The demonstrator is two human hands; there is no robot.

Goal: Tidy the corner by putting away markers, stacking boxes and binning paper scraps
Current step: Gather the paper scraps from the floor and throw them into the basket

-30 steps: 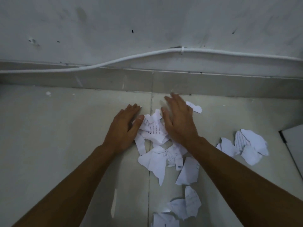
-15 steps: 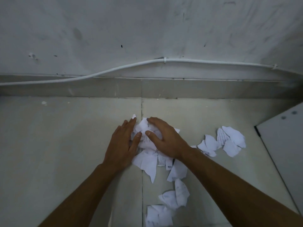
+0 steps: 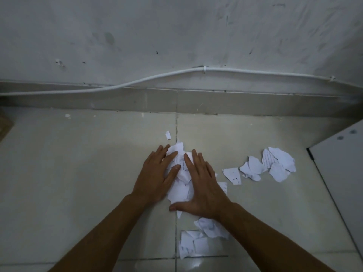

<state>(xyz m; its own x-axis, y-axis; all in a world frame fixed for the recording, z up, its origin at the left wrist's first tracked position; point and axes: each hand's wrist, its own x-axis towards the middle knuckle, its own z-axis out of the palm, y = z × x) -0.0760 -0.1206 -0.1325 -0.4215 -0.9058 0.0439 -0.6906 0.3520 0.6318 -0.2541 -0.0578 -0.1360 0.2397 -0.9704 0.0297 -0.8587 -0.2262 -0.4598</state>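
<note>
Head view: both hands lie side by side on the floor (image 3: 78, 173).
Left hand (image 3: 155, 173): flat, fingers straight, pressing the left edge of the scrap pile (image 3: 179, 186).
Right hand (image 3: 202, 187): flat, thumb spread, pressing the pile's right side.
Loose scraps (image 3: 275, 163): right of the right hand, apart from it.

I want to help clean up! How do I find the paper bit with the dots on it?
Find the white panel at the right edge, then move left along the floor to the row of scraps beside it. The dotted scrap is the leftmost of that row, nearest the right hand. Only it shows small black dots.
</note>
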